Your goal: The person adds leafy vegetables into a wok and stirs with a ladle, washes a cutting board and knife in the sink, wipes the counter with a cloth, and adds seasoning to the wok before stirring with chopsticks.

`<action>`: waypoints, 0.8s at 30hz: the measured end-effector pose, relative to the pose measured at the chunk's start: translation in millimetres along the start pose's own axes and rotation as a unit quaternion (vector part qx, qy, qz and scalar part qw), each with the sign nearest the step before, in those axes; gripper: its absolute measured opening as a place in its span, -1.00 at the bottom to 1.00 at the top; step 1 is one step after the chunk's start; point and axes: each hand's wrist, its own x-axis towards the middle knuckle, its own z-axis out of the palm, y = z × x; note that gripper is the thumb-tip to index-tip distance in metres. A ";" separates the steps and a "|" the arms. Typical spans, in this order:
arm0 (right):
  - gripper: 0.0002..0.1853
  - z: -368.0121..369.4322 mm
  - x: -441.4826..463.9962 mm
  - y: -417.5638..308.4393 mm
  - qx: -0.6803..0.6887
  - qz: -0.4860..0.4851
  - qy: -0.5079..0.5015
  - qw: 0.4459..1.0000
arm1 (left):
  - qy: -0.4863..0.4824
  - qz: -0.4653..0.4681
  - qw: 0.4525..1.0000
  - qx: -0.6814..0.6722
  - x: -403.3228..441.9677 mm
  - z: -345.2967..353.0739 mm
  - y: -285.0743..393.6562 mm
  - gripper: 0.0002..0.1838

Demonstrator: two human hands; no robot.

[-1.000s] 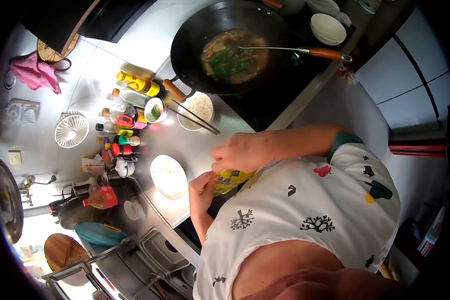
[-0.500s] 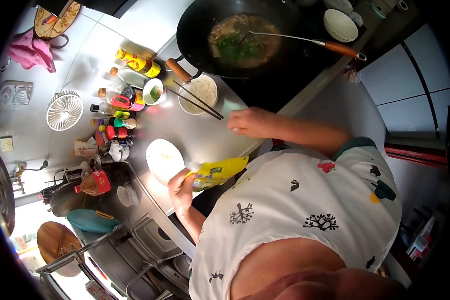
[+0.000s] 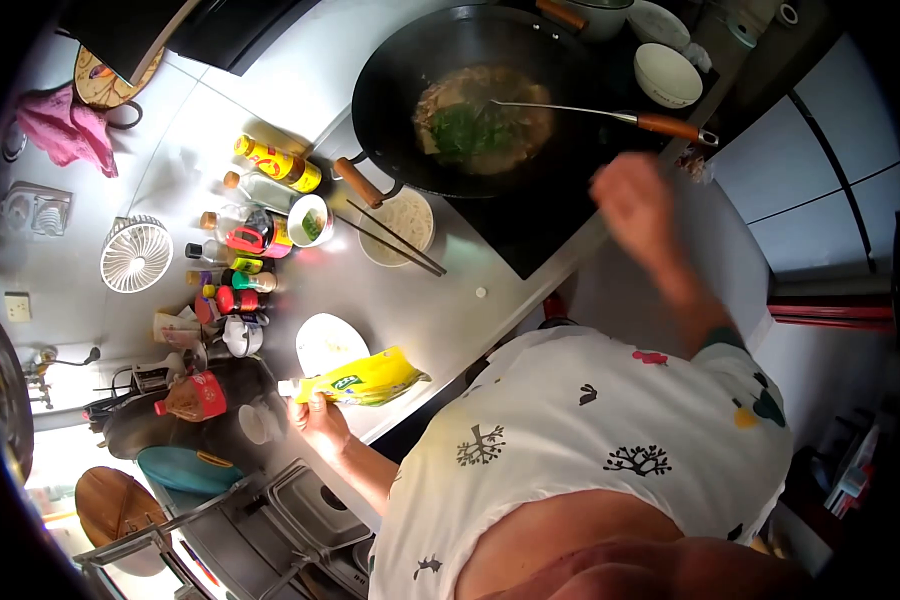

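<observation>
My left hand [image 3: 320, 425] grips a yellow spouted pouch [image 3: 370, 378] near its white spout, above a white plate [image 3: 328, 345]. My right hand [image 3: 633, 200], smeared by motion, is raised over the stove's front edge, just below the handle of a ladle-like utensil [image 3: 660, 124]; I cannot tell how its fingers are set. The utensil's head is sunk in a black wok [image 3: 390, 150] holding broth and green leaves [image 3: 465, 135]. On the counter lies a small white cap [image 3: 481, 292]. Dark chopsticks [image 3: 395, 240] rest across a bowl of pale food [image 3: 398, 225].
Several sauce bottles [image 3: 280, 165] line the wall beside a small cup with green bits [image 3: 312, 222]. Pale bowls [image 3: 668, 75] stand right of the wok. A sink [image 3: 315, 505] and a cola bottle [image 3: 195, 397] are at lower left.
My right hand has left the counter, where the white cap now lies, and moved right and up toward the utensil's handle. My left hand and the pouch have shifted left and down.
</observation>
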 end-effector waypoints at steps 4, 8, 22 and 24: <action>-0.61 -50.4 69.6 68.6 -0.181 0.018 -0.190 0.965 | -0.022 0.008 1.000 -0.008 12.6 1.0 0.1 -0.81; -0.60 -54.5 71.3 93.6 -0.100 0.134 -0.370 0.914 | -0.046 0.025 0.998 -0.031 25.0 15.1 1.5 -0.83; -0.65 -60.3 91.8 54.5 -0.134 0.005 -0.350 0.927 | -0.027 0.011 0.998 -0.053 31.8 29.3 -19.8 -0.89; -0.63 -85.8 90.3 57.5 -0.134 0.017 -0.355 0.925 | -0.017 0.007 0.999 -0.045 27.1 25.1 -21.5 -0.89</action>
